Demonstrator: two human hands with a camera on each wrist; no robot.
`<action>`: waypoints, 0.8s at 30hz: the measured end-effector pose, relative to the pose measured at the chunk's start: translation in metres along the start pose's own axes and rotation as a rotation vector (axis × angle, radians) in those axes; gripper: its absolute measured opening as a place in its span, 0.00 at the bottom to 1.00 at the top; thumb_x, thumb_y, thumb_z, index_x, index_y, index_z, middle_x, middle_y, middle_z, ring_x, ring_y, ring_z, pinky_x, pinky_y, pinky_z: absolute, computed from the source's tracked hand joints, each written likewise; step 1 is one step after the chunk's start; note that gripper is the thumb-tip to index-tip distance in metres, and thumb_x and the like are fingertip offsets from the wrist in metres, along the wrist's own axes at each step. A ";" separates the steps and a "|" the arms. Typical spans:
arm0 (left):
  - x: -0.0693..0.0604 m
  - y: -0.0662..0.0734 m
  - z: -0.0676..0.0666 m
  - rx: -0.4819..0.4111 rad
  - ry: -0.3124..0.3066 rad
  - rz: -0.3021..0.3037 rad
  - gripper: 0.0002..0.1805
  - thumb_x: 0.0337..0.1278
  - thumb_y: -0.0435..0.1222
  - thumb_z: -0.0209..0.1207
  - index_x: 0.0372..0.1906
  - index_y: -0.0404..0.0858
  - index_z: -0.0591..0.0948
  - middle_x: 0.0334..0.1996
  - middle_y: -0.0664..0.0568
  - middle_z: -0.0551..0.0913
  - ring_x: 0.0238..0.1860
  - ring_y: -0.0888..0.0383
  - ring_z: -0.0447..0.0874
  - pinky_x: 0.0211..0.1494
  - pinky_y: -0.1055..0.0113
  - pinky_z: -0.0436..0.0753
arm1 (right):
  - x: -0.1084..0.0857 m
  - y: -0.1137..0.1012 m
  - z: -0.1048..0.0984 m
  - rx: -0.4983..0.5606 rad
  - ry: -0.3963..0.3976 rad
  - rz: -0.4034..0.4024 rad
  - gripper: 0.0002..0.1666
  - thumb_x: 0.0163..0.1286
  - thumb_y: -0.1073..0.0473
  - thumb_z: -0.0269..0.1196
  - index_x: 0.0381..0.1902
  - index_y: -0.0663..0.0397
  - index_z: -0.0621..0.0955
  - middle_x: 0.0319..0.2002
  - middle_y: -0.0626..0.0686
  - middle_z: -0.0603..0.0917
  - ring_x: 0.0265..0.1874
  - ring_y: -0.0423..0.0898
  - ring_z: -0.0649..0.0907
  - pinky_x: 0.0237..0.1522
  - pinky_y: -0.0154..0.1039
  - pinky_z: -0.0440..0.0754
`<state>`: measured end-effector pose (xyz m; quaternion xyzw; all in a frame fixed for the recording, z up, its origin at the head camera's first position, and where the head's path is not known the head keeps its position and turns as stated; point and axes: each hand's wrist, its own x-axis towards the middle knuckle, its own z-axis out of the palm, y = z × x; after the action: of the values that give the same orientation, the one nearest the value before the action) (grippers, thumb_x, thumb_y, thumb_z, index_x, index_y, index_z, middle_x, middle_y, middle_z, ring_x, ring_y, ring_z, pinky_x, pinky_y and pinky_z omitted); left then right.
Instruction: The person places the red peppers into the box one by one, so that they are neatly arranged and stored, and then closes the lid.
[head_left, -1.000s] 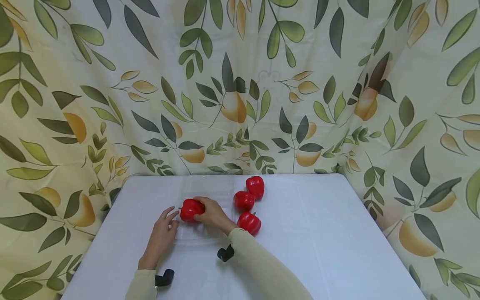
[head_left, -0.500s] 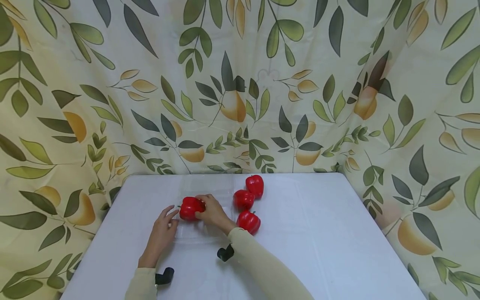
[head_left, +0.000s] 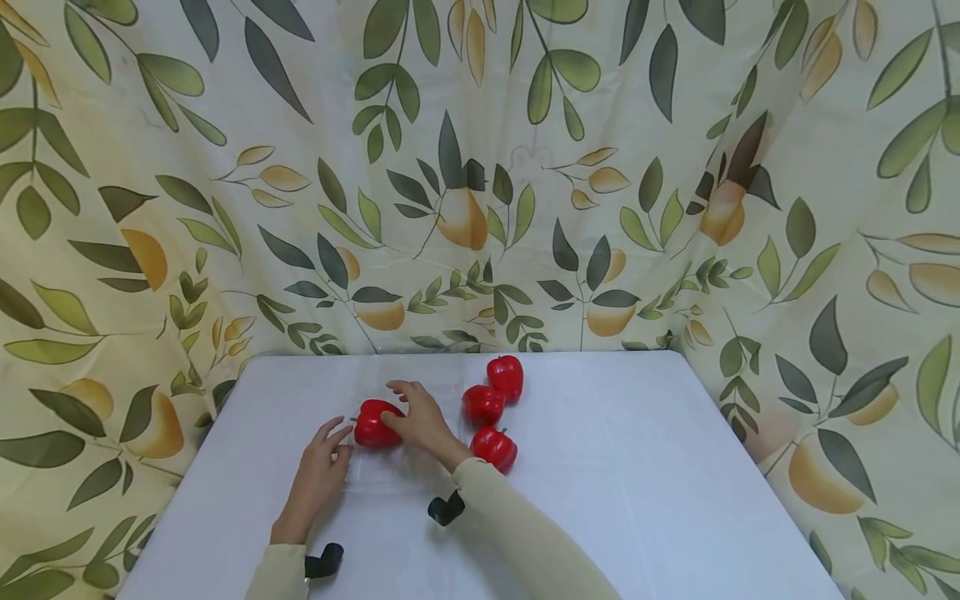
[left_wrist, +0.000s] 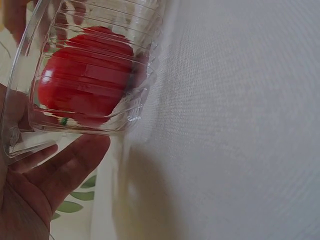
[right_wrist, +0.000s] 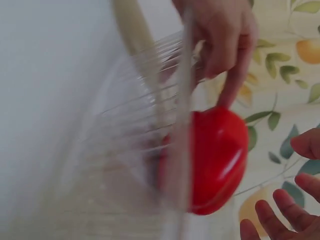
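A clear plastic container [left_wrist: 139, 111] with ribbed walls stands on the white table and is hard to make out in the head view. Inside its left part lies a red bell pepper [head_left: 371, 425], stem toward the left hand. At the container's left side the left hand [head_left: 318, 475] holds the rim, thumb outside and fingers reaching over the edge. The right hand [head_left: 423, 425] is over the container at the pepper's right, its fingers spread and lifted off; the thumb is still close to the pepper, and touching cannot be told.
Three more red bell peppers, one at the back [head_left: 506, 378], one in the middle [head_left: 483, 406] and one in front [head_left: 494, 450], lie just right of the container. A leaf-patterned curtain [head_left: 525, 200] hangs behind the white table [head_left: 637, 467].
The right hand has loosened from the bell pepper, its fingers rising and spreading. The pepper stays in the container, and the left hand keeps its place. The head view has shifted slightly.
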<state>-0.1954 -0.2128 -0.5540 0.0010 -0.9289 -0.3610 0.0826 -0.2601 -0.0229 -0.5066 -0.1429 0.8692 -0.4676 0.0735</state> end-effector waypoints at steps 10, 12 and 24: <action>0.001 -0.003 0.001 0.000 0.006 0.005 0.22 0.68 0.34 0.52 0.64 0.32 0.75 0.71 0.42 0.67 0.52 0.46 0.84 0.56 0.50 0.84 | -0.007 -0.033 -0.014 -0.011 0.046 -0.150 0.34 0.64 0.52 0.65 0.68 0.39 0.71 0.63 0.48 0.76 0.60 0.47 0.78 0.57 0.45 0.83; 0.001 -0.004 0.002 -0.001 0.010 0.009 0.22 0.68 0.34 0.52 0.64 0.32 0.75 0.71 0.41 0.67 0.51 0.47 0.84 0.55 0.50 0.85 | -0.010 -0.040 -0.018 -0.004 0.043 -0.173 0.34 0.64 0.52 0.65 0.68 0.39 0.71 0.63 0.48 0.76 0.59 0.47 0.77 0.57 0.44 0.83; -0.002 -0.002 0.002 0.000 0.020 0.004 0.22 0.67 0.34 0.52 0.63 0.32 0.76 0.70 0.41 0.68 0.51 0.45 0.85 0.57 0.48 0.83 | -0.038 -0.074 -0.046 0.069 0.059 -0.289 0.34 0.62 0.51 0.65 0.67 0.36 0.71 0.64 0.45 0.75 0.60 0.43 0.77 0.60 0.42 0.81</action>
<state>-0.1941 -0.2134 -0.5570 0.0026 -0.9280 -0.3609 0.0925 -0.2229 -0.0129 -0.4200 -0.2503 0.8246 -0.5070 -0.0151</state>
